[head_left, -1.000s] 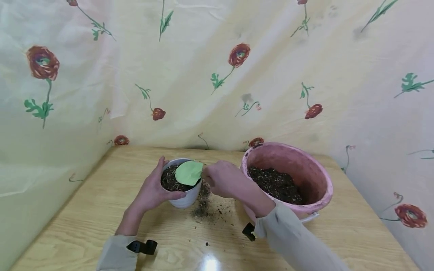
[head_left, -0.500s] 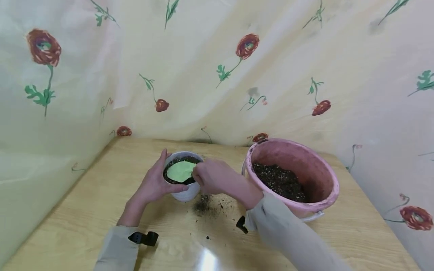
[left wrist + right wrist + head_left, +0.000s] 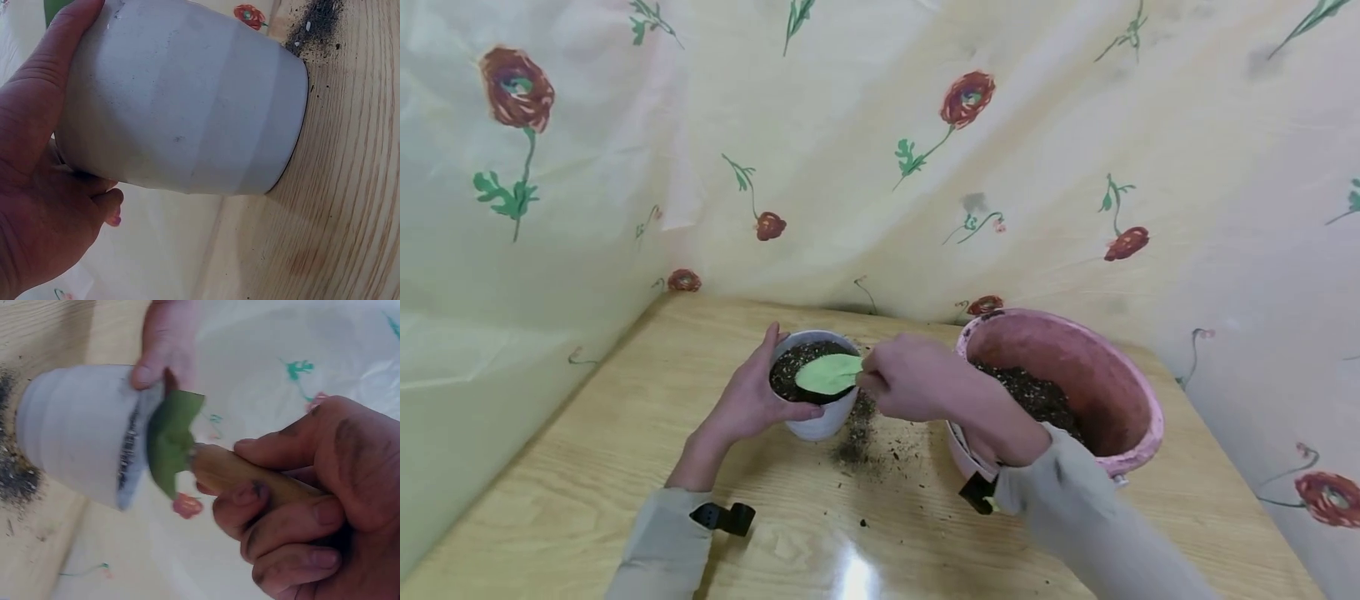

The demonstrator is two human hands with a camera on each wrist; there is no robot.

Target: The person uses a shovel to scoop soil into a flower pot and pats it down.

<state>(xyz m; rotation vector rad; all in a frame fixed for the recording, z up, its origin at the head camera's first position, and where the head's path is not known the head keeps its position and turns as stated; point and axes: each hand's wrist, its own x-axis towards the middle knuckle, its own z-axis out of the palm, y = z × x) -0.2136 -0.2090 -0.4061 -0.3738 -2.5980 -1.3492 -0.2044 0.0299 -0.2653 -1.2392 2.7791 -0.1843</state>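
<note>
A white ridged flower pot [image 3: 187,100] stands on the table, filled with dark soil [image 3: 787,367]. My left hand [image 3: 748,397] grips its rim from the left, thumb along the near side and the other fingers behind. A small trowel with a green blade [image 3: 829,374] lies over the pot's mouth, partly covering the soil. My right hand [image 3: 921,379] holds the trowel by its wooden handle [image 3: 231,472], fingers curled round it, as the right wrist view shows. Dirt marks the fingers of this hand.
To the right stands a large pink bucket [image 3: 1138,400] with dark soil inside, partly hidden by my right forearm. Spilled soil [image 3: 853,450] lies on the wooden table [image 3: 775,533] beside the pot. Flower-patterned sheeting [image 3: 850,125] rises behind and on both sides.
The trowel blade dipped left and lower over the pot's soil, then shifted back right with my right hand. My left hand keeps its hold on the pot. The head view has shifted slightly.
</note>
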